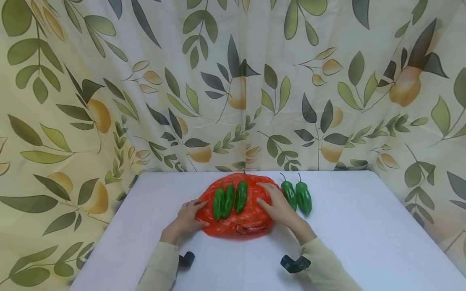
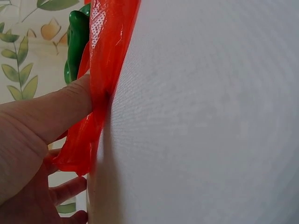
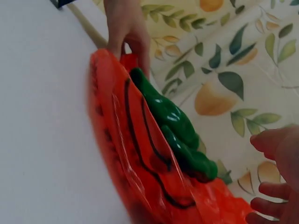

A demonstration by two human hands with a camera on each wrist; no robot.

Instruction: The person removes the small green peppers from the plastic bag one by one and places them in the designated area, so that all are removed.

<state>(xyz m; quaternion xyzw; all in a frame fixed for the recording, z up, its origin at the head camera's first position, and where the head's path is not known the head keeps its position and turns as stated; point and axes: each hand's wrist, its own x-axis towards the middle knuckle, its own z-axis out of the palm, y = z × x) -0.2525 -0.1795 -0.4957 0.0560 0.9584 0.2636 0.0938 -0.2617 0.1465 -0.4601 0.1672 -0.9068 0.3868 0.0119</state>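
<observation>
A crumpled red plastic bag (image 1: 251,226) with dark printed lines lies flat on the white table. Three glossy green peppers (image 1: 241,196) rest on it, stems pointing away. My left hand (image 1: 187,218) is at the bag's left edge, thumb and fingers spread apart; in the left wrist view the thumb (image 2: 70,105) touches the red plastic. Over the bag's right side is my right hand (image 1: 276,204), with parted fingers and nothing between them. In the right wrist view its fingers (image 3: 275,191) look apart from the peppers (image 3: 173,119).
Two more green peppers (image 1: 303,198) lie on the table just right of the bag, beside my right hand. The white table (image 1: 364,242) extends to both sides. Behind it hangs a leaf-and-fruit patterned curtain (image 1: 233,121). Dark wrist cameras (image 1: 295,264) stick out from both sleeves.
</observation>
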